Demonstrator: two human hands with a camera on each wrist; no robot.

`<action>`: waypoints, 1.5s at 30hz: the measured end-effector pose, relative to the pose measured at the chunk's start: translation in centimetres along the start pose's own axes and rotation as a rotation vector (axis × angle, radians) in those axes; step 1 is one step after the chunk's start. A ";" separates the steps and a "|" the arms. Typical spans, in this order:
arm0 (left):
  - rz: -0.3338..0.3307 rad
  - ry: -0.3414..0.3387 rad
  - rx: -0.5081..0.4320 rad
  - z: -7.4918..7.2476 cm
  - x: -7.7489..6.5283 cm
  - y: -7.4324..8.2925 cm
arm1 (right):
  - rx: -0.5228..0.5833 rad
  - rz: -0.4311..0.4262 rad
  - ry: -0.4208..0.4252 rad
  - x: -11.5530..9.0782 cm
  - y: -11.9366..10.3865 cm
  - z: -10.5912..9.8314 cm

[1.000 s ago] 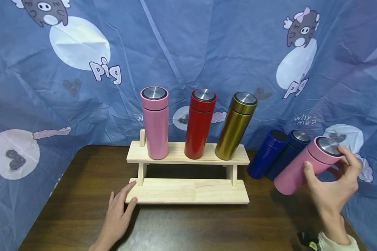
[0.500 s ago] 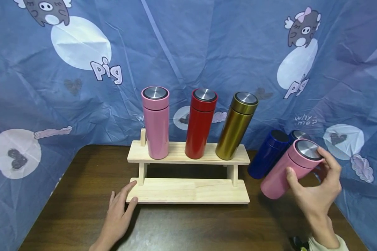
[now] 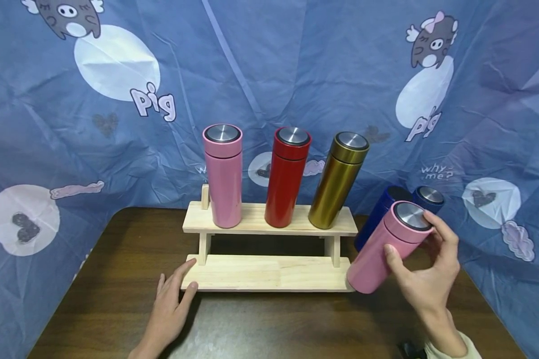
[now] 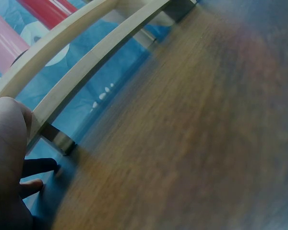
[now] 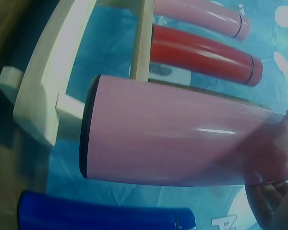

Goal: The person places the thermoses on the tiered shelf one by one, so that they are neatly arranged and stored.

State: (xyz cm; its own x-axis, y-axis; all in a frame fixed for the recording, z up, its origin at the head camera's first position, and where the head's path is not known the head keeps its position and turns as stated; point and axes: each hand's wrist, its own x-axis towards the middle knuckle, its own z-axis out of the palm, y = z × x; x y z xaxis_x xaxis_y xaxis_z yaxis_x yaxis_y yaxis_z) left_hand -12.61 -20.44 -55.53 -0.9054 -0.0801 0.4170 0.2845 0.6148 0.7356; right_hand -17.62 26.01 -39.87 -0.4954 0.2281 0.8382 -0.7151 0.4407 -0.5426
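Note:
My right hand (image 3: 428, 279) grips a pink thermos flask (image 3: 386, 249) near its steel-topped lid, thumb on the near side. The flask leans, its base right at the right end of the lower shelf of a two-tier wooden rack (image 3: 269, 274). In the right wrist view the dark base of the pink flask (image 5: 182, 134) shows close to the shelf end. My left hand (image 3: 168, 304) rests at the rack's left end, fingertips on the lower shelf's edge. On the upper shelf stand another pink flask (image 3: 224, 184), a red flask (image 3: 280, 184) and a gold flask (image 3: 337, 184).
Right of the rack stand a bright blue flask (image 3: 373, 219) and a navy flask (image 3: 428, 195), both partly hidden behind the held one. All is on a dark wooden table (image 3: 269, 324). A blue patterned cloth (image 3: 269, 65) hangs behind.
My right hand has carried the pink flask leftward and slightly nearer, from in front of the blue flasks to the rack's right end. My left hand has stayed put.

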 end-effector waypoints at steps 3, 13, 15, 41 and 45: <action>-0.001 -0.002 -0.003 0.0 0.0 0.0 | 0.001 -0.019 -0.016 -0.2 -0.3 0.5; -0.002 0.005 -0.010 0.0 0.0 0.1 | 0.051 -0.034 -0.077 -0.6 -0.4 2.1; 0.000 0.004 -0.010 0.0 0.0 0.1 | 0.051 -0.038 -0.089 -0.7 -0.4 2.4; 0.014 0.008 -0.010 0.1 0.0 0.0 | 0.106 -0.067 -0.199 -1.9 -1.2 7.6; 0.013 0.010 -0.015 0.1 -0.1 0.0 | 0.115 -0.084 -0.221 -1.9 -1.6 8.6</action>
State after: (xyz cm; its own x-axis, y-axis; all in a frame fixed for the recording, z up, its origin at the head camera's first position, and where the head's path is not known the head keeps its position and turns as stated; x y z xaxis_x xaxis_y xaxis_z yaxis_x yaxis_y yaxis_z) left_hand -12.60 -20.39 -55.63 -0.8985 -0.0801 0.4317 0.3008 0.6038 0.7382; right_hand -19.74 17.45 -41.11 -0.5188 -0.0053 0.8549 -0.8031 0.3460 -0.4851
